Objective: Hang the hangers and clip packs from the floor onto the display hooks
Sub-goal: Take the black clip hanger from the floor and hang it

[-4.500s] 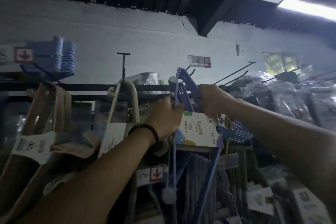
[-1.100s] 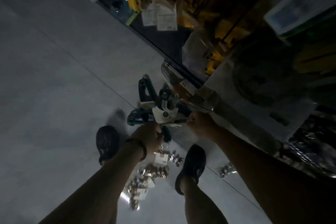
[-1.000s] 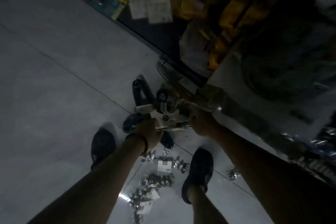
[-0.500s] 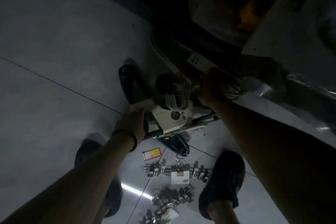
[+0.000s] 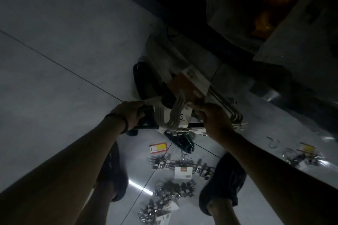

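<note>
Your left hand [image 5: 130, 115] is curled round the dark hanger bundle [image 5: 144, 82] at its white band, and your right hand [image 5: 214, 120] grips the pale hanger pack [image 5: 184, 86] near its brown card. Both bundles overlap, low down by the floor [image 5: 54, 60]. Clip packs [image 5: 182, 167] lie on the tiles between your shoes [image 5: 225, 179].

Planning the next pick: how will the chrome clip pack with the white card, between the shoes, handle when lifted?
The clip pack likely feels heavy for its size: it looks all metal. Probably not rigid; many separate clips sit along the bars, so they may swing. The shiny finish could be slippery; the hooks look the surer hold.
</note>
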Available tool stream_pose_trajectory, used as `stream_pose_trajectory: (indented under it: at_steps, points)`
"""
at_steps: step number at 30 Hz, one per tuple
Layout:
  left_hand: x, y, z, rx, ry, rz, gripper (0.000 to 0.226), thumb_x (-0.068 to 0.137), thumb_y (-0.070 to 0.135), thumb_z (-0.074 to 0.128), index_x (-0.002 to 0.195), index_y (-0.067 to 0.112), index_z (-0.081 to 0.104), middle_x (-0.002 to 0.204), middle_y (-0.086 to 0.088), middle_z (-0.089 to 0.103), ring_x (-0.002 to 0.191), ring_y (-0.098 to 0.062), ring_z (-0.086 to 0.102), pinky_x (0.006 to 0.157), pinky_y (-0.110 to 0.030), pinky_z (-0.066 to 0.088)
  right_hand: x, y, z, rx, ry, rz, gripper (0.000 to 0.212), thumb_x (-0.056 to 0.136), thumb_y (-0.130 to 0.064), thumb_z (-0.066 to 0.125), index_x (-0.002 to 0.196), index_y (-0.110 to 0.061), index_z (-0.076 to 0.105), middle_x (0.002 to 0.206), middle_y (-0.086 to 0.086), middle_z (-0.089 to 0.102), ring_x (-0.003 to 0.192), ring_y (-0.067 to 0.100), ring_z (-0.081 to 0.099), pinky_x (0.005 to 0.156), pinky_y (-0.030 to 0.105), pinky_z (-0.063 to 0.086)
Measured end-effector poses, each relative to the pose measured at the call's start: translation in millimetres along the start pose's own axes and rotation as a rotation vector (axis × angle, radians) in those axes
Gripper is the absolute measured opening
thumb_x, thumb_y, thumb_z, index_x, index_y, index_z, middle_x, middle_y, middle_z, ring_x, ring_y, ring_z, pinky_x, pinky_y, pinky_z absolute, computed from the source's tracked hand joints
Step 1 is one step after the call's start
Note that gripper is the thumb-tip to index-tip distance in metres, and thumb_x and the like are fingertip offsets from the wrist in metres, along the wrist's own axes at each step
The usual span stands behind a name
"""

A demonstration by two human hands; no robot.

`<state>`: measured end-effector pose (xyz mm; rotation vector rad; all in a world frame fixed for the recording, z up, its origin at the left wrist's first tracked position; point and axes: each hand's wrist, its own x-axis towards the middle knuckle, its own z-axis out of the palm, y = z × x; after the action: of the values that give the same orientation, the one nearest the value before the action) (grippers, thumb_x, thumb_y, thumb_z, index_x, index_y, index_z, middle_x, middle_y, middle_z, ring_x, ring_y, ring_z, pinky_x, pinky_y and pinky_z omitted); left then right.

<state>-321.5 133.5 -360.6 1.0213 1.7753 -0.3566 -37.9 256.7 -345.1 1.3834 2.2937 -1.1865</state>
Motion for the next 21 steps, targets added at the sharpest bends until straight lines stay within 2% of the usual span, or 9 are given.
stream_pose_trajectory:
  at_steps: [3,6,9,12,14,15,16,19,21]
  points:
    - [2.4,-4.9,-7.6,-0.063,-0.052,-0.082,0.053,0.097,0.051,0.067,0.143,0.03,0.055,0.135,-0.006,0.066,0.121,-0.03,0.062,0.095,-0.038,0.053,-8.5,-6.1,10.6,-0.234,0.105,-0.115,0.008,0.099,-0.02,0.059,0.102,-0.017,0.066,0.094,0.008,0.071,0.083,0.024,0.07,0.064,0.04,0.059]
    - [-3.7,-22.0,-2.0,-0.132,0.047,-0.145,0.06,0.089,0.063,0.07,0.137,0.03,0.059,0.134,-0.007,0.065,0.122,-0.031,0.061,0.1,-0.044,0.054,-2.2,-6.3,27.8,-0.395,0.104,-0.139,0.009,0.087,-0.012,0.077,0.094,-0.012,0.07,0.099,0.009,0.071,0.087,0.029,0.07,0.068,0.044,0.06]
    - [-26.4,-34.5,26.4,-0.528,0.426,-0.303,0.075,0.079,0.069,0.077,0.139,0.029,0.056,0.14,-0.008,0.057,0.127,-0.031,0.057,0.101,-0.048,0.054,8.5,2.4,42.6,-0.39,0.121,-0.236,0.04,0.079,-0.003,0.086,0.113,-0.016,0.069,0.118,0.011,0.072,0.107,0.032,0.071,0.079,0.043,0.063]
    - [-48.0,-21.0,68.7,-1.114,0.833,-0.662,0.087,0.081,0.081,0.064,0.137,0.015,0.057,0.137,-0.015,0.059,0.122,-0.037,0.061,0.102,-0.056,0.054,22.6,15.9,51.2,-0.363,0.175,-0.414,0.055,0.087,-0.007,0.079,0.135,-0.022,0.057,0.137,0.015,0.065,0.125,0.037,0.063,0.096,0.051,0.057]
    - [-60.1,5.8,91.0,-1.856,0.681,-0.835,0.096,0.08,0.091,0.051,0.147,0.022,0.052,0.143,-0.01,0.056,0.126,-0.034,0.059,0.107,-0.055,0.051,26.3,15.6,55.9,-0.399,0.137,-0.441,0.058,0.093,-0.014,0.075,0.145,-0.02,0.051,0.143,0.018,0.059,0.126,0.038,0.062,0.096,0.054,0.056]
    - [-65.5,23.1,101.0,-2.17,0.497,-0.787,0.097,0.079,0.09,0.051,0.152,0.026,0.045,0.15,-0.009,0.051,0.131,-0.034,0.056,0.111,-0.055,0.048,26.7,11.9,56.8,-0.413,0.095,-0.421,0.059,0.096,-0.023,0.072,0.148,-0.013,0.046,0.143,0.021,0.057,0.124,0.039,0.062,0.095,0.055,0.056]
    - [-68.1,39.2,112.3,-2.314,0.366,-0.674,0.103,0.075,0.09,0.051,0.156,0.027,0.041,0.154,-0.011,0.049,0.134,-0.034,0.054,0.113,-0.055,0.045,27.1,9.3,58.6,-0.42,0.05,-0.382,0.066,0.096,-0.037,0.069,0.148,-0.008,0.04,0.141,0.023,0.057,0.121,0.04,0.063,0.094,0.054,0.056]
    - [-70.2,78.9,128.5,-2.321,0.207,-0.369,0.114,0.064,0.094,0.059,0.159,0.035,0.038,0.161,-0.01,0.045,0.14,-0.036,0.052,0.116,-0.059,0.043,33.8,1.2,59.0,-0.401,-0.054,-0.182,0.108,0.08,-0.074,0.067,0.153,-0.008,0.022,0.138,0.018,0.061,0.116,0.038,0.067,0.096,0.052,0.054]
    - [-64.2,90.9,125.3,-2.292,0.224,-0.316,0.09,0.078,0.083,0.062,0.151,0.031,0.051,0.157,-0.011,0.052,0.134,-0.034,0.059,0.113,-0.055,0.047,45.7,2.3,54.7,-0.38,-0.149,-0.105,0.128,0.059,-0.093,0.065,0.155,-0.019,0.023,0.136,0.007,0.065,0.117,0.031,0.068,0.093,0.051,0.056]
